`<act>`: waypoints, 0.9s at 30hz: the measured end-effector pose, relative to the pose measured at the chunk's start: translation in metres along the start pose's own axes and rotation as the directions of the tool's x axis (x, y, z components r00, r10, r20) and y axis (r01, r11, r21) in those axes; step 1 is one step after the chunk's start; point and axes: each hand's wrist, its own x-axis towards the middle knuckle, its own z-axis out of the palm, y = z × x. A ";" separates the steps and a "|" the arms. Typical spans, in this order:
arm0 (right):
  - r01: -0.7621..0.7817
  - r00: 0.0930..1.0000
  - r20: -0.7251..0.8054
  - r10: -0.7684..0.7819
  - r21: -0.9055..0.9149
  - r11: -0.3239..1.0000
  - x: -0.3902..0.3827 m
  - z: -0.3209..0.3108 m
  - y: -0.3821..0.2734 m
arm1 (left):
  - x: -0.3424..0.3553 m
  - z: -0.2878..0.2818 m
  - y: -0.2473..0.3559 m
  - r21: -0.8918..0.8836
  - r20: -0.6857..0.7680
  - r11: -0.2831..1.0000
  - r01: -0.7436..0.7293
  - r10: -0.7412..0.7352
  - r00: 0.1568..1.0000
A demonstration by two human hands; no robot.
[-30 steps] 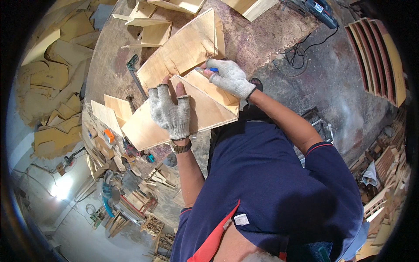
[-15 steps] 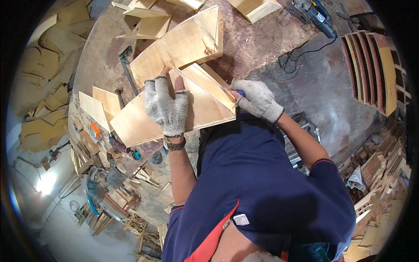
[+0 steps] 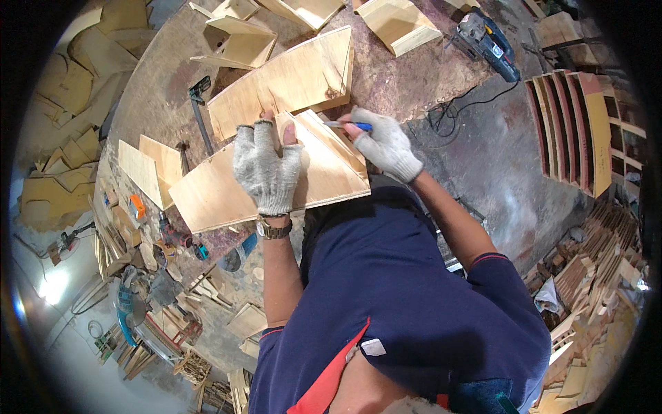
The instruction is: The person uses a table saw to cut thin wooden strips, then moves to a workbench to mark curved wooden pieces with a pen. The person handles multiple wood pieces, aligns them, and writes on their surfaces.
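The left hand (image 3: 267, 169) lies spread on a wooden board (image 3: 210, 194), and, between its two and three o'clock, the right hand (image 3: 387, 145) pinches a blue tool (image 3: 363, 127).

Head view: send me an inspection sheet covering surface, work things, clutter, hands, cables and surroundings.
Surface: brown, stained work surface, strewn with wood and tools.
Work things: pale, angular plywood assembly; slim blue-handled tool.
Clutter: dark metal bar clamp; grey-and-blue jigsaw; small orange object; angled pale plywood pieces.
Hands: left hand, in a fingerless knitted glove, lies spread on the assembly; right hand, gloved alike, grips the tool beside it.
Cables: thin black cable, loosely looped below the jigsaw in the picture.
Surroundings: stacked curved boards at right; heaped wood offcuts at lower right; tan sheet pieces at left.
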 end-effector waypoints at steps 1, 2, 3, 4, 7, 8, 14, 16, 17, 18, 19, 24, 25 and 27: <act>-0.004 1.000 -0.004 0.004 0.021 1.000 0.007 0.007 0.000 | 0.000 0.000 0.000 -0.005 -0.010 1.000 -0.010 0.010 1.000; -0.007 1.000 -0.007 0.008 0.043 0.999 0.014 0.013 -0.001 | 0.000 0.000 0.000 -0.014 -0.020 1.000 -0.015 0.015 1.000; -0.017 1.000 -0.017 0.018 0.022 1.000 0.021 0.019 -0.001 | 0.001 0.000 0.000 -0.015 -0.018 1.000 -0.020 0.019 1.000; -0.028 0.999 -0.025 0.028 0.001 1.000 0.028 0.025 -0.002 | 0.001 -0.001 0.001 -0.020 -0.016 1.000 -0.018 0.018 1.000; -0.011 1.000 -0.027 0.009 -0.062 0.998 0.037 0.033 -0.005 | 0.000 -0.001 0.001 -0.013 -0.018 1.000 -0.016 0.016 1.000; -0.007 1.000 -0.014 0.006 -0.085 0.996 0.038 0.033 -0.005 | 0.000 -0.001 0.001 -0.016 -0.018 1.000 -0.017 0.017 1.000; 0.065 0.996 0.070 -0.056 -0.130 0.989 0.017 0.020 0.005 | 0.000 0.000 -0.001 -0.027 -0.021 0.999 -0.017 0.017 1.000; 0.078 0.991 0.119 -0.059 -0.157 0.984 -0.002 0.008 0.011 | 0.000 0.000 0.000 -0.009 -0.019 1.000 -0.015 0.015 1.000; 0.069 0.990 0.132 -0.049 -0.158 0.985 -0.013 0.003 0.014 | 0.000 0.000 0.000 -0.008 -0.018 1.000 -0.013 0.013 1.000; 0.074 0.989 0.139 -0.052 -0.152 0.986 -0.024 -0.003 0.016 | 0.000 -0.001 0.000 -0.014 -0.014 1.000 -0.010 0.010 1.000; 0.060 0.988 0.153 -0.037 -0.150 0.987 -0.035 -0.010 0.017 | 0.000 -0.001 0.001 -0.024 -0.011 1.000 -0.006 0.006 1.000; 0.034 0.988 0.154 0.015 -0.307 0.951 -0.070 -0.042 0.015 | 0.001 -0.004 0.002 -0.050 0.011 0.999 0.018 -0.018 1.000; 0.015 0.991 0.130 0.031 -0.342 0.940 -0.070 -0.044 0.012 | 0.001 -0.004 0.002 -0.041 0.022 0.999 0.026 -0.025 0.999; 0.015 0.998 0.062 -0.005 -0.159 0.987 -0.066 -0.041 0.005 | 0.001 -0.005 0.002 -0.028 0.033 0.999 0.038 -0.037 0.999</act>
